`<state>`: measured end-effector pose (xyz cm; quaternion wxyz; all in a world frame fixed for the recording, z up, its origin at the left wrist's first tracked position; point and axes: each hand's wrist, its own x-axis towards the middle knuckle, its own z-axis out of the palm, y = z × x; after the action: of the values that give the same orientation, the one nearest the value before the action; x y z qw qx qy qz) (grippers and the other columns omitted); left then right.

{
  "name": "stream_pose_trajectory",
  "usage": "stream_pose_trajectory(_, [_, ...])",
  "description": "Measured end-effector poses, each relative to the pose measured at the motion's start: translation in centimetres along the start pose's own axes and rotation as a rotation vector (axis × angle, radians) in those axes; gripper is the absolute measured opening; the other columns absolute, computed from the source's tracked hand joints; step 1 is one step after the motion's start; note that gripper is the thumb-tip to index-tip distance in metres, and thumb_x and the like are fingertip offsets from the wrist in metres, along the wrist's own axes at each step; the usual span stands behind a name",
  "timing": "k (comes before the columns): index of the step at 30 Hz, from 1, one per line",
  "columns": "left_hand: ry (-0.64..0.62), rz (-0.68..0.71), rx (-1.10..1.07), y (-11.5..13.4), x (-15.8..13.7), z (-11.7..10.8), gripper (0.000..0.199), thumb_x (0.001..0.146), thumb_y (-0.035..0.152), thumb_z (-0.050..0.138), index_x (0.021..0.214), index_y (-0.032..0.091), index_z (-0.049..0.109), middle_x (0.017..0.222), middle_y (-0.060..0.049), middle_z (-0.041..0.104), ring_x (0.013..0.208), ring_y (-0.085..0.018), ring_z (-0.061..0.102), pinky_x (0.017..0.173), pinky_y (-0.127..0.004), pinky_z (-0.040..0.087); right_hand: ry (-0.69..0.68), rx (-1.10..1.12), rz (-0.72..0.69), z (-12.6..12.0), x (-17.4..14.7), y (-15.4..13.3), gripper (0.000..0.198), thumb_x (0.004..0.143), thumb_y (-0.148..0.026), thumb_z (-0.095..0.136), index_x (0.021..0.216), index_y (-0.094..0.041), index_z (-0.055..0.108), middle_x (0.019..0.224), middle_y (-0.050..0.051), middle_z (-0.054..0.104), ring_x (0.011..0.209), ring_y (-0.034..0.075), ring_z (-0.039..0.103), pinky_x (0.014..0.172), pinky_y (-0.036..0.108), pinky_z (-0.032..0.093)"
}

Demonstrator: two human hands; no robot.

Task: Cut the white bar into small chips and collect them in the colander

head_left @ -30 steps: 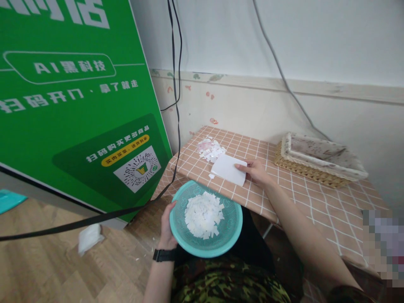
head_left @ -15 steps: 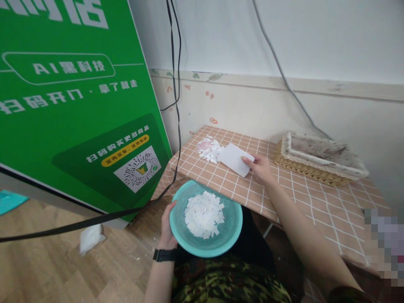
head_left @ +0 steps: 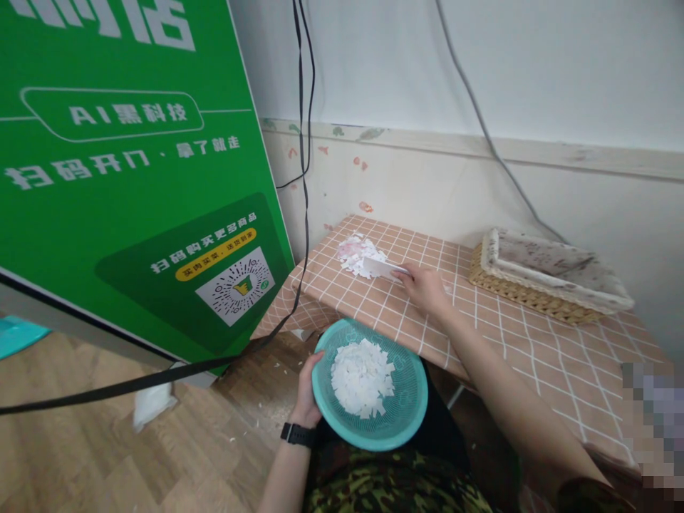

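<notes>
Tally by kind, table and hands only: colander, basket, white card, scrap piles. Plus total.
Colander: 1
Basket: 1
White card: 1
Scrap piles: 2 (one pile in the colander, another pile on the table)
Total: 5

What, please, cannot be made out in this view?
All in the head view:
Left hand: most fingers, hidden by the teal basket.
Scraps on the table: any behind the white card are hidden.
Right-edge thing: blurred into blocks.
Green sign: top cut off by the frame.
</notes>
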<state>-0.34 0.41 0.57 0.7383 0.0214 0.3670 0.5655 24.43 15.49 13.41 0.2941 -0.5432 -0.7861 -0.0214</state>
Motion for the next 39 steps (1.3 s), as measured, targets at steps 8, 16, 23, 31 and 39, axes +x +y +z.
stream_pose_trajectory(8, [0.009, 0.011, -0.003, -1.9, 0.6, -0.2, 0.018, 0.071, 0.028, 0.065, 0.076, 0.011, 0.068, 0.068, -0.006, 0.071, 0.073, -0.022, 0.066, 0.074, -0.032, 0.049, -0.109, 0.078, -0.033, -2.8, 1.2, 0.5, 0.030, 0.084, -0.041, 0.047, 0.080, -0.018, 0.066, 0.065, 0.005, 0.064, 0.057, 0.016, 0.054, 0.055, 0.026, 0.032])
stream_pose_trajectory(16, [0.007, 0.063, -0.001, -2.4, 1.4, -1.0, 0.016, 0.071, 0.028, 0.065, 0.074, 0.013, 0.067, 0.070, -0.005, 0.071, 0.074, -0.021, 0.066, 0.075, -0.030, 0.048, -0.186, 0.149, -0.010, -3.7, 0.7, 1.9, 0.037, 0.082, -0.048, 0.048, 0.068, -0.016, 0.060, 0.056, 0.002, 0.056, 0.051, 0.013, 0.046, 0.050, 0.025, 0.029])
stream_pose_trajectory(23, [-0.014, 0.020, 0.002, -2.2, 1.4, -0.6, 0.018, 0.070, 0.029, 0.065, 0.076, 0.012, 0.068, 0.070, -0.006, 0.071, 0.073, -0.021, 0.066, 0.075, -0.031, 0.048, -0.088, 0.129, 0.118, -3.7, 0.5, 3.1, 0.040, 0.078, -0.051, 0.051, 0.069, -0.014, 0.063, 0.055, 0.002, 0.055, 0.050, 0.013, 0.045, 0.049, 0.025, 0.029])
stream_pose_trajectory(31, [-0.021, 0.011, -0.036, -2.0, 1.3, -0.7, 0.017, 0.069, 0.027, 0.066, 0.075, 0.012, 0.068, 0.072, -0.006, 0.071, 0.067, -0.020, 0.065, 0.074, -0.032, 0.049, -0.055, 0.484, 0.283, -2.7, -0.6, 3.7, 0.041, 0.072, -0.053, 0.058, 0.072, -0.013, 0.064, 0.058, 0.002, 0.056, 0.051, 0.013, 0.047, 0.046, 0.024, 0.034])
stream_pose_trajectory(39, [-0.002, 0.024, -0.019, -2.2, 1.4, -0.7, 0.019, 0.070, 0.028, 0.065, 0.078, 0.011, 0.068, 0.072, -0.006, 0.071, 0.071, -0.021, 0.066, 0.077, -0.033, 0.049, -0.095, 0.728, 0.443, -2.6, -2.0, 4.9, 0.043, 0.065, -0.053, 0.066, 0.077, -0.012, 0.065, 0.061, 0.003, 0.058, 0.052, 0.014, 0.050, 0.047, 0.026, 0.040])
